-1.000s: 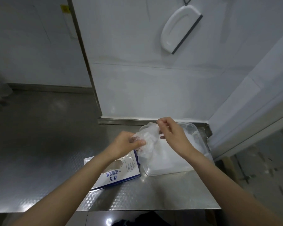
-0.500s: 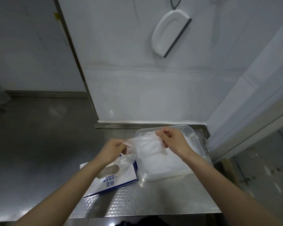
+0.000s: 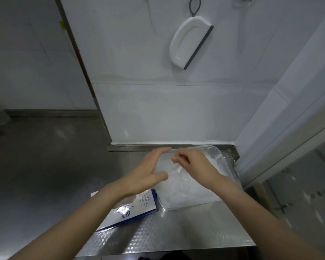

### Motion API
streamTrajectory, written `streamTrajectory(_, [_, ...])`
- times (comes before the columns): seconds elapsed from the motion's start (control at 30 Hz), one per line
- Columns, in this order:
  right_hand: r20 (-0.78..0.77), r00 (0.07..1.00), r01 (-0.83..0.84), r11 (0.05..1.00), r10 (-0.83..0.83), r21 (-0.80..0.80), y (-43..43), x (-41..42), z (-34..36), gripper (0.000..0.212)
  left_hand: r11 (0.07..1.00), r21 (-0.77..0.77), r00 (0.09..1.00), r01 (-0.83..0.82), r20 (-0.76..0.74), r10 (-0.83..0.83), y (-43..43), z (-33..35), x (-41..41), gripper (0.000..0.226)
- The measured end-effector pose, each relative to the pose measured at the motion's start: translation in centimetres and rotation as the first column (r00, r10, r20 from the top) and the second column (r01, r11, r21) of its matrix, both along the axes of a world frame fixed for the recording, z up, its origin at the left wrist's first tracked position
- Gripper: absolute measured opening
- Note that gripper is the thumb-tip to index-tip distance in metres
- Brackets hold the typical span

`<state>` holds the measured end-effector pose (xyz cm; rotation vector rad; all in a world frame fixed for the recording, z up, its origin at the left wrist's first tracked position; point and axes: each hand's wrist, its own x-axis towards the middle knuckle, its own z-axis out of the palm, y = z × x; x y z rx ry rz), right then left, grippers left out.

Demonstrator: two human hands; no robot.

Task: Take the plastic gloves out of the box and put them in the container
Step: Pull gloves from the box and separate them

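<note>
The glove (image 3: 177, 167) has been released by the left hand (image 3: 150, 170), which is now held flat with straight fingers over the left edge of the container (image 3: 191, 204). The glove is pinched by the curled right hand (image 3: 192, 164), low over the pile of gloves (image 3: 188, 186) inside. The box (image 3: 144, 203) is partly covered by the left wrist.

Box (image 3: 131, 211) left of container (image 3: 226, 166), gloves (image 3: 186, 186) inside, on counter (image 3: 176, 235).

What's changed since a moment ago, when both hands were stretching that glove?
The left hand let go of the glove and opened, fingers straight, over the edge of the container. The right hand still pinches it, lower, over the container. The box and container stayed put.
</note>
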<state>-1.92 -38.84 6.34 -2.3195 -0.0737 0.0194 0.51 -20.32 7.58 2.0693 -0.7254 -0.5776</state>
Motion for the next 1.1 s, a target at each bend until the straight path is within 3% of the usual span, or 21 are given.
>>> streamTrajectory(0.1, [0.006, 0.986, -0.169, 0.985, 0.170, -0.021, 0.5, -0.2, 1.0, 0.020, 1.000, -0.008, 0.999, -0.004, -0.048, 0.004, -0.5, -0.1, 0.9, 0.072])
streamTrajectory(0.17, [0.047, 0.986, -0.165, 0.985, 0.163, 0.049, 0.8, -0.3, 1.2, 0.018, 1.000, 0.014, 1.000, 0.009, 0.008, -0.009, -0.9, -0.7, 1.5, 0.050])
streamTrajectory(0.23, [0.085, 0.996, 0.000, 0.985, -0.015, 0.175, 0.9, -0.2, 0.8, 0.020, 0.997, -0.023, 0.995, -0.078, 0.066, 0.080, -1.4, -1.3, 1.7, 0.025])
streamTrajectory(0.27, [0.053, 0.991, 0.111, 0.967, -0.126, 0.231, 0.8, -0.2, 0.5, 0.039, 0.988, -0.049, 0.987, -0.146, 0.067, 0.149, -1.6, -1.4, 1.8, 0.018])
streamTrajectory(0.33, [-0.183, 0.955, 0.282, 0.905, -0.233, 0.317, 0.5, -0.4, 0.3, 0.068, 0.946, -0.133, 0.955, -0.295, -0.011, 0.296, -1.6, -1.5, 1.8, 0.020])
streamTrajectory(0.37, [-0.306, 0.928, 0.317, 0.882, -0.213, 0.348, 0.4, -0.7, 0.2, 0.067, 0.917, -0.172, 0.933, -0.361, -0.081, 0.352, -1.5, -1.6, 1.8, 0.023])
streamTrajectory(0.43, [-0.408, 0.906, 0.310, 0.831, -0.112, 0.461, 0.4, -1.2, -0.5, 0.042, 0.873, -0.226, 0.898, -0.431, -0.203, 0.391, -1.5, -1.6, 1.4, 0.022])
streamTrajectory(0.5, [-0.385, 0.911, 0.351, 0.771, -0.149, 0.532, 0.5, -1.4, -0.8, 0.016, 0.849, -0.270, 0.877, -0.454, -0.303, 0.373, -1.5, -1.9, 1.1, 0.013])
streamTrajectory(0.63, [-0.343, 0.894, 0.444, 0.678, -0.290, 0.585, -0.3, -1.0, -1.7, 0.017, 0.767, -0.178, 0.762, -0.617, -0.378, 0.526, -0.5, -2.7, 1.6, 0.014])
streamTrajectory(0.8, [-0.192, 0.907, 0.421, 0.808, -0.375, 0.411, -2.3, -1.1, -1.8, 0.015, 0.730, 0.062, 0.713, -0.680, -0.178, 0.679, 1.7, -4.6, 3.1, 0.009])
streamTrajectory(0.9, [-0.119, 0.947, 0.322, 0.891, -0.299, 0.321, -3.0, -0.9, -0.9, 0.014, 0.846, -0.017, 0.844, -0.533, -0.078, 0.530, 1.5, -3.5, 3.3, 0.046])
streamTrajectory(1.0, [-0.115, 0.987, 0.136, 0.961, -0.111, 0.243, -3.1, -0.8, 0.3, 0.011, 0.988, -0.022, 0.988, -0.155, -0.007, 0.155, -1.1, -1.0, 2.8, 0.077])
streamTrajectory(1.03, [-0.118, 0.992, 0.080, 0.966, -0.052, 0.247, -3.0, -0.8, 0.8, 0.011, 0.998, 0.002, 0.997, -0.063, 0.045, 0.063, -2.1, -0.5, 2.7, 0.070])
streamTrajectory(1.1, [-0.127, 0.992, 0.053, 0.930, -0.006, 0.364, -3.0, -1.0, 1.5, 0.008, 1.000, -0.020, 0.998, 0.001, 0.067, 0.000, -3.7, 0.1, 3.1, 0.026])
